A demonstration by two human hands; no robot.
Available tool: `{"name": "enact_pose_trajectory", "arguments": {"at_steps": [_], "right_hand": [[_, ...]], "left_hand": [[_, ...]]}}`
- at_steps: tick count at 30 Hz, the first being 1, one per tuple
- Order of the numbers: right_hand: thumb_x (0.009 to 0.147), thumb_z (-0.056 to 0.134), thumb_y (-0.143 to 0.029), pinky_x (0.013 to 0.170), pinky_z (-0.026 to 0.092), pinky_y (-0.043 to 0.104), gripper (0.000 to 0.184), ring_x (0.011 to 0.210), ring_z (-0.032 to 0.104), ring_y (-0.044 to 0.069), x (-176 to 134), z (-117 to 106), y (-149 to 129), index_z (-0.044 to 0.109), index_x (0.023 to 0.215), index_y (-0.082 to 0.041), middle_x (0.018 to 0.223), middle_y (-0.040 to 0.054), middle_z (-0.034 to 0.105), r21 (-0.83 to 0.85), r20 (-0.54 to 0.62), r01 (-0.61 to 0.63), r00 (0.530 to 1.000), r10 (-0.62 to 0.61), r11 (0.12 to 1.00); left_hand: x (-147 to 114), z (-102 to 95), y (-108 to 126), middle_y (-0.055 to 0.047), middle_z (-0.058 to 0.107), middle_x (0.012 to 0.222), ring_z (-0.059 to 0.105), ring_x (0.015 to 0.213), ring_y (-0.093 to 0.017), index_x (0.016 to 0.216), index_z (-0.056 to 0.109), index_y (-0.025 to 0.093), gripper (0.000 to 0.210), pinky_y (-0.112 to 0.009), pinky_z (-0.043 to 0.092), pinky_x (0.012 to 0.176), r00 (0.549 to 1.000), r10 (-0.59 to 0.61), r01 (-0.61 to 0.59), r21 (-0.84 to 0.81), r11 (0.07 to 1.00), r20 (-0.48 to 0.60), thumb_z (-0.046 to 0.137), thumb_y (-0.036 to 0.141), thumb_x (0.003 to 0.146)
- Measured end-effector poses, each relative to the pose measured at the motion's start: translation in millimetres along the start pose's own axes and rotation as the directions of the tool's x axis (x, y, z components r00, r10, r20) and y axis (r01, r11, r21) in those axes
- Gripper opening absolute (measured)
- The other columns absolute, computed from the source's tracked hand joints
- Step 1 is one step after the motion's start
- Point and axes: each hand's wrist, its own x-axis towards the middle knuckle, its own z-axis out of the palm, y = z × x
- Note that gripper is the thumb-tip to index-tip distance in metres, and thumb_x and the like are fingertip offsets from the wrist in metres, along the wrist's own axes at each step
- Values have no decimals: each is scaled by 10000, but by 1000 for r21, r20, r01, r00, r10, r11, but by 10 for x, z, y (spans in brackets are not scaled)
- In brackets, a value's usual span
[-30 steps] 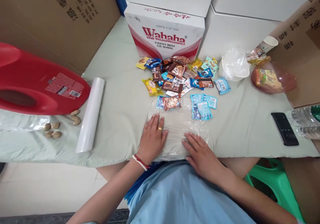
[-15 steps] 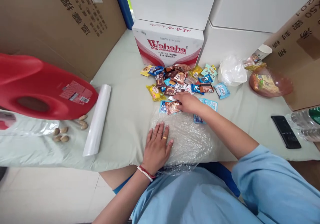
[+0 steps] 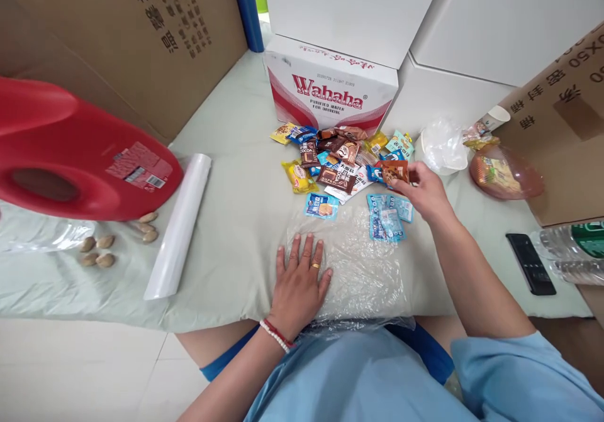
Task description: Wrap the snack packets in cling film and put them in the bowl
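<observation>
My left hand (image 3: 299, 287) lies flat with its fingers spread on the left edge of a crinkled clear plastic bag (image 3: 363, 277). Between the thumb and fingers of my right hand (image 3: 427, 189) is a brown snack packet (image 3: 395, 175), held over the right side of a pile of wrapped snacks (image 3: 342, 151). Below that hand, several light-blue packets (image 3: 389, 216) lie at the bag's upper right corner. Another blue packet (image 3: 321, 206) rests by the bag's upper left edge. A yellow wrapped snack (image 3: 300, 177) sits at the pile's left.
Behind the pile stands a Wahaha water carton (image 3: 330, 92). To the left are a white roll (image 3: 179, 227), a red jug (image 3: 85, 158) and several brown nuts (image 3: 105, 241). Rightward are a white bowl (image 3: 441, 151), a reddish clear bowl (image 3: 507, 173), a phone (image 3: 531, 263) and bottles (image 3: 566, 239).
My right hand has picked up the brown packet from beside the blue one and carried it rightward and up. My left hand stays on the bag. The view has shifted slightly.
</observation>
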Motion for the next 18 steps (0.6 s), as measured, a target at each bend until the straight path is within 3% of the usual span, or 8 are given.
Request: {"name": "enact_pose_trajectory", "arguments": {"at_steps": [1, 3, 6, 8, 11, 13, 18], "right_hand": [[861, 717, -379, 755, 512, 346, 228, 819, 629, 210, -148, -22, -89, 611, 995, -229, 942, 31, 693, -16, -23, 47, 999, -47, 999], [909, 678, -325, 791, 521, 358, 158, 862, 628, 218, -496, 56, -284, 625, 1025, -233, 982, 50, 688, -69, 87, 213, 975, -207, 975], [954, 604, -214, 878, 518, 412, 144, 992, 612, 266, -1012, 402, -456, 657, 1088, -200, 1082, 112, 709, -152, 316, 456, 863, -394, 877], [968, 610, -194, 899, 521, 446, 171, 1037, 594, 293, -1260, 647, -462, 672, 1127, -180, 1166, 135, 714, -213, 433, 514, 812, -392, 831], [974, 700, -339, 947, 532, 480, 317, 1123, 573, 315, -1437, 835, -407, 664, 1243, -176, 1360, 151, 659, -210, 538, 509, 773, -336, 835], [977, 709, -402, 998, 527, 490, 428, 1181, 560, 319, -1453, 834, -380, 636, 1334, -178, 1435, 158, 618, -191, 544, 476, 779, -311, 858], [1020, 650, -346, 999, 522, 516, 386, 1163, 587, 323, -1357, 702, -317, 648, 1379, -204, 1381, 148, 671, -278, 578, 438, 787, -215, 855]], "left_hand": [[2, -3, 2, -154, 363, 1707, 282, 1602, -419, 1593, 468, 174, 589, -705, 232, 1264, 1000, 1, -1, 4, 1000, 4, 470, 414, 1056], [4, -3, -1, -156, 362, 1707, 284, 1601, -421, 1591, 471, 168, 587, -707, 232, 1259, 1000, 8, -8, 11, 1000, 6, 467, 413, 1057], [9, 13, -24, -153, 353, 1712, 308, 1596, -398, 1596, 461, 177, 560, -688, 252, 1254, 1000, 13, -13, 14, 1000, -13, 420, 377, 1075], [17, 26, -50, -163, 345, 1714, 349, 1583, -369, 1598, 454, 170, 543, -658, 288, 1246, 999, 4, -3, 10, 1000, -35, 374, 340, 1088], [41, 19, -104, -167, 358, 1706, 388, 1568, -329, 1593, 453, 152, 534, -610, 317, 1246, 999, 1, 0, 3, 1000, -42, 336, 306, 1095], [63, -11, -155, -143, 386, 1696, 393, 1567, -315, 1586, 467, 174, 524, -609, 293, 1262, 1000, 19, -19, 10, 1000, -21, 337, 307, 1096], [127, -87, -308, -96, 399, 1690, 410, 1553, -334, 1598, 453, 256, 518, -729, 152, 1271, 998, 57, -57, 44, 997, 7, 368, 353, 1096]]}}
